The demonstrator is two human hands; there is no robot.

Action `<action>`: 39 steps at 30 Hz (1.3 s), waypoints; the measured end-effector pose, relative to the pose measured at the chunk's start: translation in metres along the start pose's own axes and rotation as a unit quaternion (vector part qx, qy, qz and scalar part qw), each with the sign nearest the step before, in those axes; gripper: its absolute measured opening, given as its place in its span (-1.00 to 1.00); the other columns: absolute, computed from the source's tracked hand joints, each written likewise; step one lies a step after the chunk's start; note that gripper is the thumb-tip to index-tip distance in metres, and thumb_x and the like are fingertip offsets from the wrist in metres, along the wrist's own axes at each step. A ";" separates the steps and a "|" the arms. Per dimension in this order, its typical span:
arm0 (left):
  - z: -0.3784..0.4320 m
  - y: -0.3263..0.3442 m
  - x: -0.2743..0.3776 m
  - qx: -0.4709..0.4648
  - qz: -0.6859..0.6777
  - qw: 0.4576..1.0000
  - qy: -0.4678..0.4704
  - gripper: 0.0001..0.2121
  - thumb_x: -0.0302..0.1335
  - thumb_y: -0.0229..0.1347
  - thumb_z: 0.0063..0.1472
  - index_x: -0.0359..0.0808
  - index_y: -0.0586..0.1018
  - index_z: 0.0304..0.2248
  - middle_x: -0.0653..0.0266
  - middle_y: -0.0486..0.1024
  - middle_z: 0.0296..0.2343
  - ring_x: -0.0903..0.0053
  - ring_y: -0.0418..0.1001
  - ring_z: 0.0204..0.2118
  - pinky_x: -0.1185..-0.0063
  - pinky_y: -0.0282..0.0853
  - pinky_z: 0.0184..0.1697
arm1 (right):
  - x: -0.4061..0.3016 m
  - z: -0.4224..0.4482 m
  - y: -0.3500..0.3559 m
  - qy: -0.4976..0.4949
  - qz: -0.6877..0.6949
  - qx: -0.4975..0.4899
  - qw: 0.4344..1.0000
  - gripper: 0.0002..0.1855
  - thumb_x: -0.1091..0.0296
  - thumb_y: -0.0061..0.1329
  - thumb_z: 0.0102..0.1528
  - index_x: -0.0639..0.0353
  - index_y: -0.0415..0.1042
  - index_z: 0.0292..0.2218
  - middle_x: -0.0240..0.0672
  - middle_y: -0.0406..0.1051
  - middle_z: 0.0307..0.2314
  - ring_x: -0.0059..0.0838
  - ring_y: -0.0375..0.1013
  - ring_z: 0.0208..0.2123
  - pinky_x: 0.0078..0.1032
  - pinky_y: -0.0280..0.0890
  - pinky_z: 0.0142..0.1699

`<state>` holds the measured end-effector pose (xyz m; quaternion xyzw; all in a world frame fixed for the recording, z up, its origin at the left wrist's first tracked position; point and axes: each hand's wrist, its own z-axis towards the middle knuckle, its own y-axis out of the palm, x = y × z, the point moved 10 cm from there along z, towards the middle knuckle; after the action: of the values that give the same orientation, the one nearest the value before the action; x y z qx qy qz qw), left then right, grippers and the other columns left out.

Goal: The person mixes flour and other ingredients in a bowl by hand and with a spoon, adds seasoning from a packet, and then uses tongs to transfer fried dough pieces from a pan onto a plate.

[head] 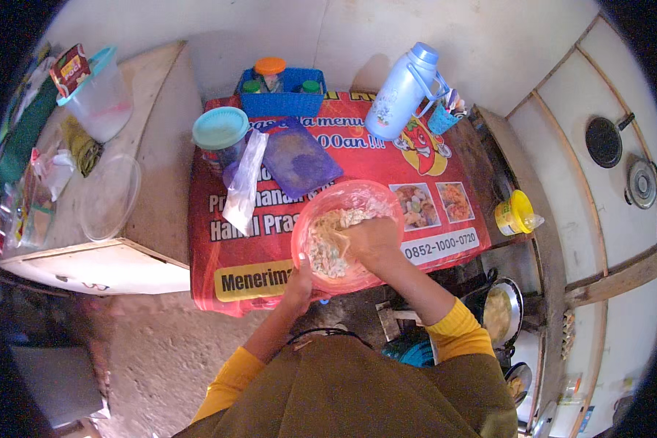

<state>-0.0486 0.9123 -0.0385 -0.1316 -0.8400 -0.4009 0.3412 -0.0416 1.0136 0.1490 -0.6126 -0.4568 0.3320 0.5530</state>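
Note:
My left hand (300,286) grips the near left rim of a pink plastic bowl (305,219), its thumb over the edge. Inside the bowl lies a lumpy, pale, wet mixture (328,263) with small green and orange bits. My right hand (371,243) is down in this mixture, its fingers coated and partly sunk in it, so their grip is hidden. Smears of the mixture cling to the bowl's far inner wall. Just left of the bowl are a clear plastic bag of white powder (246,189) and a flat purple plastic packet (301,159).
A red printed banner (241,257) covers the table. Behind stand a blue basket (282,104) with jars, a lidded tub (220,131) and a blue thermos jug (402,93). A wooden cabinet (159,137) adjoins at left. Pans (503,315) sit low at right, below a yellow tub (512,213).

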 end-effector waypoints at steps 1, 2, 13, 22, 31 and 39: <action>-0.005 0.009 0.009 -0.016 0.047 0.999 -0.006 -0.43 0.02 -0.35 0.08 -0.33 0.14 -0.12 0.13 0.39 -0.46 0.46 0.40 -0.64 0.60 0.37 -0.65 | 0.009 0.008 0.012 0.019 -0.015 0.008 1.000 -0.75 0.14 -0.16 -0.24 0.09 0.44 -0.60 -0.23 0.39 -0.64 -0.29 0.40 -0.55 -0.33 0.23 -0.46; -0.011 0.012 0.016 -0.025 0.090 0.996 -0.008 -0.45 0.00 -0.35 0.09 -0.33 0.13 -0.12 0.12 0.38 -0.44 0.46 0.40 -0.64 0.60 0.38 -0.65 | 0.009 0.013 0.010 0.031 -0.030 0.016 0.999 -0.77 0.15 -0.16 -0.24 0.08 0.44 -0.60 -0.23 0.39 -0.65 -0.28 0.40 -0.57 -0.32 0.23 -0.46; -0.002 0.012 0.010 -0.052 0.029 0.998 0.014 -0.47 -0.04 -0.35 0.12 -0.39 0.17 -0.15 0.10 0.39 -0.45 0.43 0.42 -0.56 0.57 0.40 -0.61 | 0.142 0.047 0.086 0.159 -0.012 0.086 0.983 -0.90 0.24 -0.14 -0.20 -0.07 0.41 -0.61 -0.33 0.38 -0.61 -0.43 0.37 -0.54 -0.27 0.16 -0.32; -0.004 -0.002 0.000 -0.008 -0.004 1.000 0.028 -0.51 -0.09 -0.35 0.14 -0.36 0.13 -0.12 0.08 0.35 -0.37 0.41 0.42 -0.47 0.50 0.41 -0.52 | 0.033 -0.047 -0.025 -0.084 0.023 0.244 0.966 -0.93 0.29 -0.06 -0.26 -0.01 0.36 -0.61 -0.44 0.31 -0.68 -0.45 0.31 -0.49 -0.35 0.03 -0.29; -0.012 0.011 0.010 0.012 0.045 0.999 -0.016 -0.48 -0.03 -0.35 0.11 -0.30 0.10 -0.12 0.13 0.39 -0.51 0.49 0.41 -0.62 0.57 0.38 -0.64 | 0.061 -0.018 0.053 0.055 -0.080 0.201 0.975 -0.83 0.33 -0.23 -0.17 0.10 0.40 -0.58 -0.27 0.35 -0.68 -0.34 0.35 -0.58 -0.23 0.11 -0.36; -0.011 0.005 -0.001 -0.002 0.069 0.996 -0.047 -0.48 0.00 -0.38 0.10 -0.33 0.19 -0.20 0.15 0.40 -0.56 0.50 0.39 -0.68 0.61 0.34 -0.70 | 0.120 0.026 0.001 0.079 -0.107 0.268 0.954 -0.86 0.22 -0.13 -0.20 0.00 0.42 -0.64 -0.32 0.37 -0.67 -0.33 0.36 -0.57 -0.33 0.17 -0.43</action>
<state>-0.0411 0.9072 -0.0316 -0.2088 -0.8431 -0.3718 0.3275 -0.0212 1.1348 0.1553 -0.4138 -0.3691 0.3315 0.7633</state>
